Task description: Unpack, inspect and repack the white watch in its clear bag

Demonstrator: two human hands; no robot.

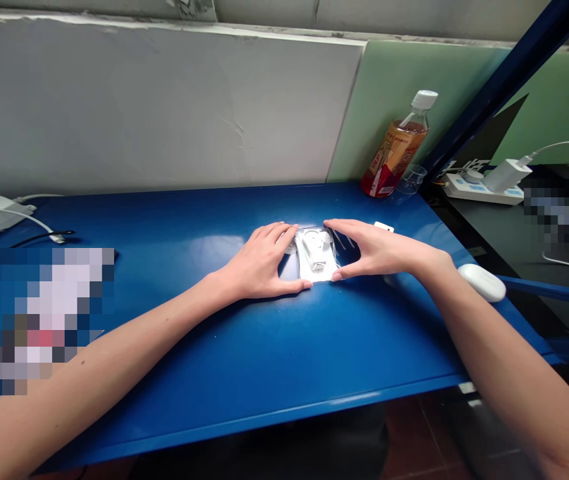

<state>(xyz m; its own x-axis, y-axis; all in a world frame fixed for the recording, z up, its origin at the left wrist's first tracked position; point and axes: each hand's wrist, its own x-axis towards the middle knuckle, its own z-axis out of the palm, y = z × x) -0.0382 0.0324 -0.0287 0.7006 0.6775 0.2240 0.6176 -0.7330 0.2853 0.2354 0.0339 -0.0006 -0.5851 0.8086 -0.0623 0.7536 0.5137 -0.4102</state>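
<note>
Open passage along front of blue tabletop (284, 347), bottle (395, 155) blocking back right corner, white case (482, 283) near right edge

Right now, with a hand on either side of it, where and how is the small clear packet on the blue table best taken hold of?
Probably by its left and right edges, pinched from both sides: the clear packet lies flat on the blue table, and the left hand and right hand flank it, thumbs and fingers spread.
</note>
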